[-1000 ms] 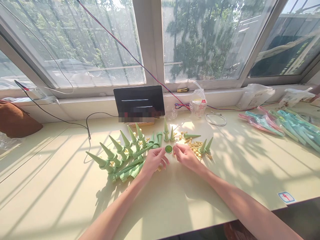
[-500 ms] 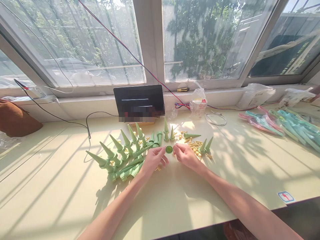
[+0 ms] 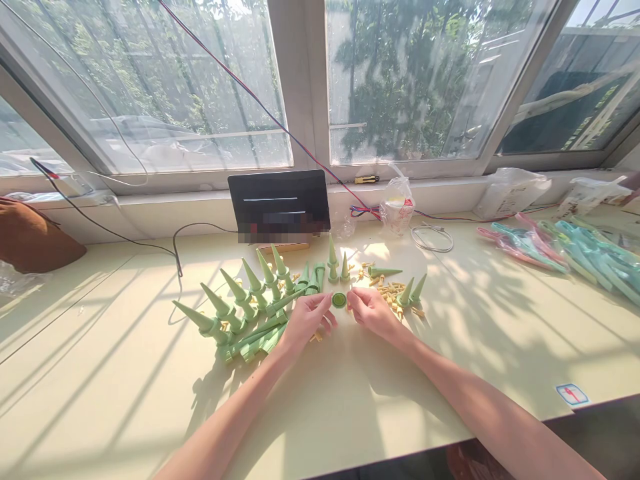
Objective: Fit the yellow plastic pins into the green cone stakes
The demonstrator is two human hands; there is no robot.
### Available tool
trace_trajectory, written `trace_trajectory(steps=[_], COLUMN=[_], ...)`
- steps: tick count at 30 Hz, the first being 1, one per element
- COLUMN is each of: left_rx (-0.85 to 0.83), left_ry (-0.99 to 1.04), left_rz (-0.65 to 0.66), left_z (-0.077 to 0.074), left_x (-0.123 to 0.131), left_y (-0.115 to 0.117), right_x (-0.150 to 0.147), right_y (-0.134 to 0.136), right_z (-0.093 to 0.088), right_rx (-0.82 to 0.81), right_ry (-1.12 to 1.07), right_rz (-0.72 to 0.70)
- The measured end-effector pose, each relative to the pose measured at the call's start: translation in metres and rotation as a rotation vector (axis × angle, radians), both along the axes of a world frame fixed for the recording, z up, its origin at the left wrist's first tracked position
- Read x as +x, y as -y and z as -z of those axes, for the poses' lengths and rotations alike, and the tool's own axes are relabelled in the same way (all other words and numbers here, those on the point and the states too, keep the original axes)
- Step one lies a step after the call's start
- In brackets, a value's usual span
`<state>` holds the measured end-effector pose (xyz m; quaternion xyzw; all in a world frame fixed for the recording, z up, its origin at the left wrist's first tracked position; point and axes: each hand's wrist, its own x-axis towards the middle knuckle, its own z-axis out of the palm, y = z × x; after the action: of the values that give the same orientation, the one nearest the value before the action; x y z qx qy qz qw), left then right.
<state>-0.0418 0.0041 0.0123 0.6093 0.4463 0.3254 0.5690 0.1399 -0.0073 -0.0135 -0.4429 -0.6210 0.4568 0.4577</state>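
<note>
Between my hands is a green cone-shaped piece (image 3: 339, 300), its round open end facing me. My left hand (image 3: 309, 321) pinches its left rim with thumb and forefinger, the other fingers curled loosely below. Close to the right rim, my right hand (image 3: 374, 311) is closed, thumb and forefinger pressed together; what is in that pinch, if anything, is too small to make out. Left of my hands stand several green cones (image 3: 235, 287) with collars, and long green pieces (image 3: 260, 337) lie in front of them. Small yellow plugs (image 3: 391, 292) are heaped behind my right hand.
Two green cones (image 3: 333, 259) stand beyond my hands, and two more (image 3: 415, 291) at the right. A tablet (image 3: 280, 200) leans by the window. A coiled white cable (image 3: 431, 238), a plastic-wrapped cup (image 3: 397, 207) and pastel plastic pieces (image 3: 590, 250) lie at the back right.
</note>
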Motion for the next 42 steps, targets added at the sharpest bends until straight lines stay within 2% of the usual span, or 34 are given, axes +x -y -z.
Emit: trace_trajectory(steps=[11, 42], left_rx=[-0.020, 0.067], left_ry=[0.003, 0.030], left_rz=[-0.011, 0.008], left_z=[0.0005, -0.0019], left_x=[-0.0020, -0.0037], left_y=[0.0011, 0.0010], right_x=[0.0005, 0.0011], right_y=[0.0007, 0.0015], right_z=[0.0001, -0.0026], right_rx=[-0.024, -0.006], right_ry=[-0.025, 0.062], right_rz=[-0.013, -0.004])
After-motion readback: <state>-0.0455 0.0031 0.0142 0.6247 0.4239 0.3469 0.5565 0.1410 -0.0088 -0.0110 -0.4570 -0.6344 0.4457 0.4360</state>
